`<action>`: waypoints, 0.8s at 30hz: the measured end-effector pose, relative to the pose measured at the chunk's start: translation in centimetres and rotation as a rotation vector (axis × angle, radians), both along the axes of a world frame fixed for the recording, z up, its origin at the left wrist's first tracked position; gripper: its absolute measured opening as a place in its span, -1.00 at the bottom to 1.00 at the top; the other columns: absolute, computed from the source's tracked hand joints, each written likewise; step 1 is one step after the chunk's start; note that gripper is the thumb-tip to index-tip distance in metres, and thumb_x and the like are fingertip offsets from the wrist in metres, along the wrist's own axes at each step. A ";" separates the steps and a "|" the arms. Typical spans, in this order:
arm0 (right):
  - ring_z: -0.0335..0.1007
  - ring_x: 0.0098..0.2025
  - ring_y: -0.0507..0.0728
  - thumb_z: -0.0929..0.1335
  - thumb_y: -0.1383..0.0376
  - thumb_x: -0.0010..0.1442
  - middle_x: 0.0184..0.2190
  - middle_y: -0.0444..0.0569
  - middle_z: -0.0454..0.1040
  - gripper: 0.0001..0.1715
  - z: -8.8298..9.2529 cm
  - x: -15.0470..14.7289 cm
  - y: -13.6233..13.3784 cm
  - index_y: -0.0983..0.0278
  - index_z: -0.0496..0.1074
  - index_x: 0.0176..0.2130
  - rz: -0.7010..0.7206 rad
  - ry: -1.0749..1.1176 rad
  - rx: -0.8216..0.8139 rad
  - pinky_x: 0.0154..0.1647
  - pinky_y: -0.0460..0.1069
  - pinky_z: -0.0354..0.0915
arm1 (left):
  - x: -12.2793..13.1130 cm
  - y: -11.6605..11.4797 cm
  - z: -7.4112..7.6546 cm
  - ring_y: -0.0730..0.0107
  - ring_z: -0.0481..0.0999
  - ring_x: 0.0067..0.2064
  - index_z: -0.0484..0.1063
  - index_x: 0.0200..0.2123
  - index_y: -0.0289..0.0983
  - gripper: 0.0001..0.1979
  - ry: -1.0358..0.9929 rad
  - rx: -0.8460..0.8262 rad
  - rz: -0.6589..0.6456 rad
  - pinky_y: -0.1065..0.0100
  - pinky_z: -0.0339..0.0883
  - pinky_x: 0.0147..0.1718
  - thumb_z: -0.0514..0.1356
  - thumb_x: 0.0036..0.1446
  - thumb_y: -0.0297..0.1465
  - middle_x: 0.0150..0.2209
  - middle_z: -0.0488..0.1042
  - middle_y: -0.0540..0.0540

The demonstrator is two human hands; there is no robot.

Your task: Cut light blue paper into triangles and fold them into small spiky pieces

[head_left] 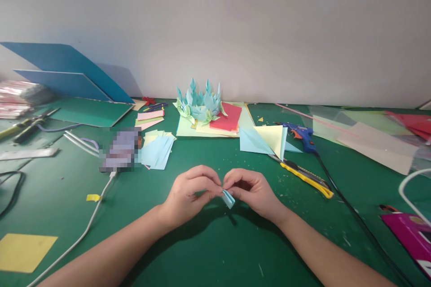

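**Green mat (208,255), white wall behind: one small fold pinched between two hands**

Item 1. Folded blue piece (229,198): pale blue paper, narrow and pleated, held just above the mat at centre, low in view. Only its lower tip shows; the rest is hidden by fingers.

Item 2. Left hand (188,193): curled nearly closed, thumb and forefinger pinching the piece's left edge.

Item 3. Right hand (252,190): likewise curled, fingertips closed on the right edge. The two hands meet at the fingertips.

Item 4. Surroundings, by clock from the hands:
- 12 o'clock, far: paper crown (200,103) of blue and green points, set on loose coloured sheets against the wall.
- 10 o'clock: fan of blue slips (156,150).
- 1 o'clock: folded triangles (266,140), blue and yellow.
- 2 o'clock, near: utility knife (306,178), yellow; whether its blade is out cannot be told.
- 2 o'clock, farther: glue gun (301,134), with a black cord (353,208) trailing toward 4 o'clock.
- 8 o'clock: white cable (90,219) and a yellow square (25,251).

Item 5. Hazards, as judged:
- The piece is small and held by its edges alone; an uneven squeeze could skew a crease or let the pleats spring open.
- Pulling the two edges apart could tear thin paper at a fold.
- The right forearm lies close to the knife and the cord; a sideways sweep could knock the knife or snag the cord and drag the glue gun.
- Paper scraps litter the mat; a dropped piece could pick up debris.
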State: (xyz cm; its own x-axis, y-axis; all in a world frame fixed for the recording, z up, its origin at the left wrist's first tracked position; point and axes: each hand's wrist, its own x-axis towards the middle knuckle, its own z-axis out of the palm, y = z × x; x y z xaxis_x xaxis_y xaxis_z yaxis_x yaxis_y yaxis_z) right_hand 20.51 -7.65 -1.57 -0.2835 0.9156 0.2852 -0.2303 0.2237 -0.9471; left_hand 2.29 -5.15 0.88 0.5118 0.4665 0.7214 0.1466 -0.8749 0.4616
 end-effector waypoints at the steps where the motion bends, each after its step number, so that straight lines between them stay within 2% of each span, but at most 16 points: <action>1: 0.38 -0.46 0.00 0.45 0.24 0.06 -0.47 -0.13 0.45 -0.93 0.0 0.0 0.0 0.19 0.53 -0.42 0.004 -0.001 0.006 -0.43 -0.09 0.36 | 0.0 0.0 0.0 0.51 0.51 -0.39 0.45 -0.45 -0.26 -0.89 0.000 0.005 -0.001 0.51 0.42 -0.40 0.19 0.12 -0.51 -0.40 0.48 -0.07; 12: 0.36 -0.42 0.00 0.42 0.21 0.11 -0.45 -0.13 0.41 -0.89 0.1 0.1 -0.2 0.19 0.49 -0.40 0.006 -0.037 0.085 -0.38 -0.10 0.34 | -0.2 0.0 -0.2 0.47 0.49 -0.33 0.43 -0.38 -0.25 -0.90 0.046 -0.011 -0.041 0.46 0.43 -0.33 0.15 0.16 -0.50 -0.37 0.43 -0.07; 24: 0.26 -0.35 0.04 0.38 0.25 0.15 -0.38 -0.10 0.30 -0.87 -0.2 0.0 -0.2 0.22 0.37 -0.41 -0.145 -0.109 0.208 -0.29 -0.04 0.27 | 0.1 0.2 -0.1 0.43 0.49 -0.31 0.34 -0.38 -0.25 -0.92 0.015 -0.039 -0.026 0.41 0.42 -0.34 0.16 0.12 -0.54 -0.37 0.48 -0.08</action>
